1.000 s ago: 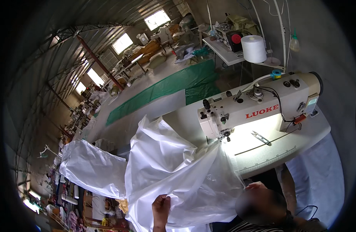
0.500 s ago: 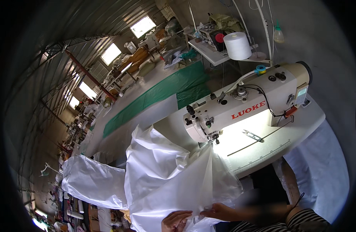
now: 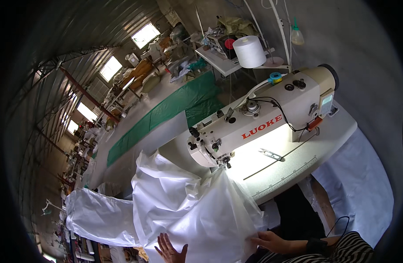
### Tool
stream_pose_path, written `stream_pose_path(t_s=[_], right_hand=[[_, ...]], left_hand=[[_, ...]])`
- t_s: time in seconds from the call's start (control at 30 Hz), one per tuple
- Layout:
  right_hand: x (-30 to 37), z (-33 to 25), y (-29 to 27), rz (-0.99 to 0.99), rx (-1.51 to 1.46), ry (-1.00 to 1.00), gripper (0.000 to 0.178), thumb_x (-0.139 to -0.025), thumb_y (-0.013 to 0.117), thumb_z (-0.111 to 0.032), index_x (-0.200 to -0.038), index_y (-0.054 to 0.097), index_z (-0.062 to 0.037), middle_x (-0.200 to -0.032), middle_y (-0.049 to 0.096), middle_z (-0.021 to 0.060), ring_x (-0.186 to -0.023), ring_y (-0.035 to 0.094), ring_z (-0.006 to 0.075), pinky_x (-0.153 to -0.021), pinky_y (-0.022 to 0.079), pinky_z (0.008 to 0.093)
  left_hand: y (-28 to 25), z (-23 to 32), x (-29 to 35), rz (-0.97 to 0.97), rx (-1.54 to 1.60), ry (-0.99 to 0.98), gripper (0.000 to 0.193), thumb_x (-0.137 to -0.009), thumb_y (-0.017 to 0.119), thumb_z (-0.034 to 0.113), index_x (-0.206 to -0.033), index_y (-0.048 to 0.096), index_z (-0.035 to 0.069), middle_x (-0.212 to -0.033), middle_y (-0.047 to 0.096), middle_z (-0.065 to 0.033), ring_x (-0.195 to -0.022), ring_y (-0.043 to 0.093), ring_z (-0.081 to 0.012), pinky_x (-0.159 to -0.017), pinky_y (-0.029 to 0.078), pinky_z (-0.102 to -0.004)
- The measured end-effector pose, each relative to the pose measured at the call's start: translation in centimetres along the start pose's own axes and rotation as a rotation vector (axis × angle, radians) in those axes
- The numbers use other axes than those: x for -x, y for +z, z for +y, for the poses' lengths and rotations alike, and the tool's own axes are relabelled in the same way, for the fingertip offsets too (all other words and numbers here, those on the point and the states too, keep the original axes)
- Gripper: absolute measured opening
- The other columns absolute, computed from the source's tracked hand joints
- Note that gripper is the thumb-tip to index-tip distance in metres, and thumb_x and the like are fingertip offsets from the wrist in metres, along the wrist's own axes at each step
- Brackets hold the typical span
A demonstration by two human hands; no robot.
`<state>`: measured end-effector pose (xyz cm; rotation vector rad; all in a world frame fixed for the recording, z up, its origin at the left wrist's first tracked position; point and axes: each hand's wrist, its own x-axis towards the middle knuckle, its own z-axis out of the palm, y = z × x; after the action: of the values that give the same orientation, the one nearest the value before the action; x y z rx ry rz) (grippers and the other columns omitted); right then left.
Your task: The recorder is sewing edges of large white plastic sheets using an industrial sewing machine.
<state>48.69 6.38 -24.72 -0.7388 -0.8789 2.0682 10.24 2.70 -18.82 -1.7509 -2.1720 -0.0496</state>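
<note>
A large white plastic-like sheet (image 3: 179,206) hangs in folds over the near side of the sewing machine (image 3: 262,114). Its upper part runs under the needle area at the machine head. Low in the picture my left hand (image 3: 170,250) lies flat against the sheet with fingers spread. My right hand (image 3: 271,242) pinches the sheet's right edge between thumb and fingers, below the machine table (image 3: 271,188). On the lit table top lie small thread snips (image 3: 271,154), touched by neither hand.
A white thread cone (image 3: 249,51) stands behind the machine. Green sheeting (image 3: 162,118) covers the floor beyond. More white material hangs at the right (image 3: 359,184) and a white piece (image 3: 100,215) extends left. An oil bottle (image 3: 297,35) hangs by the wall.
My hands have come apart: the left moved left and spread flat on the sheet, the right moved right along its edge. The view has shifted slightly, and the sheet's folds have spread.
</note>
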Motion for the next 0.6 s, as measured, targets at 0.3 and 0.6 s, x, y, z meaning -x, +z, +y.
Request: stream_pose_path(t_s=[0.3, 0.6], right_hand=[[0.8, -0.5, -3.9, 0.18, 0.283, -0.068, 0.03, -0.103, 0.06, -0.028, -0.106, 0.068, 0.0017, -0.078, 0.065, 0.0022, -0.07, 0.059, 0.0072, -0.064, 0.047, 0.0231], [-0.1, 1.2, -4.6, 0.056, 0.284, 0.148, 0.029, -0.104, 0.059, -0.029, -0.106, 0.068, -0.0004, -0.081, 0.065, 0.0008, -0.074, 0.059, 0.007, -0.069, 0.047, 0.0223]], left_hand=[[-2.3, -9.4, -8.7, 0.008, 0.2, 0.014, 0.013, -0.086, 0.067, 0.004, -0.098, 0.068, 0.001, -0.099, 0.07, -0.0156, -0.089, 0.068, -0.0332, -0.082, 0.054, -0.0395], [-5.4, 16.4, -16.5, 0.049, 0.527, 0.692, 0.027, -0.083, 0.061, -0.002, -0.109, 0.068, 0.002, -0.113, 0.07, -0.0142, -0.104, 0.068, -0.0309, -0.092, 0.055, -0.0392]])
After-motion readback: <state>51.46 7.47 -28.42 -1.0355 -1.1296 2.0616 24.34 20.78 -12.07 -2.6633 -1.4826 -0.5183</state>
